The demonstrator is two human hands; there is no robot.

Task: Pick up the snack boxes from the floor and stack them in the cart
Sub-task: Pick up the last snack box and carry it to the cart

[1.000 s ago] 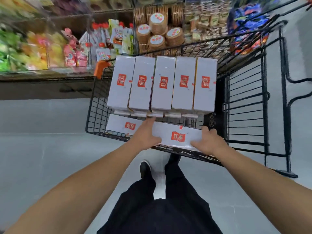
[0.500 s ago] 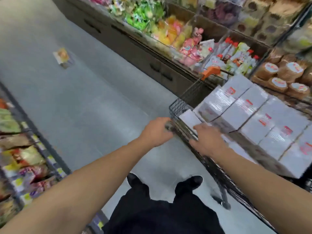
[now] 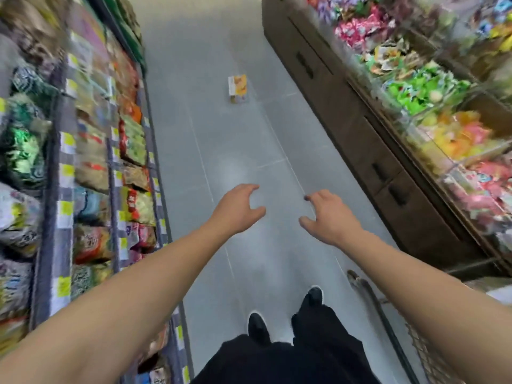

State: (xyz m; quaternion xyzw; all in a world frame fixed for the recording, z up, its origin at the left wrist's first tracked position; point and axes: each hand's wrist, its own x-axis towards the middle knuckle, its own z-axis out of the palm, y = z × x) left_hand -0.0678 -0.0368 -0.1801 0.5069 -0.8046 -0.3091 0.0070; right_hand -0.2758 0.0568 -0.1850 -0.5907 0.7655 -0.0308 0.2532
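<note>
Box [image 3: 237, 88] lies far up the floor [image 3: 221, 162]; with both hands [image 3: 235, 209] [image 3: 329, 217] empty, fingers loosely spread, it could be fumbled if snatched.

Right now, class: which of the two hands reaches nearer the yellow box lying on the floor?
The left hand: its fingertips sit higher up the aisle toward the yellow box than those of the right hand. Neither holds anything.

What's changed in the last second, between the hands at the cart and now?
Both hands let go of the white box set in the cart. The view swung left down the aisle; the left hand and right hand now reach forward holding nothing. Only the cart edge shows, lower right. The yellow box stays on the floor.
</note>
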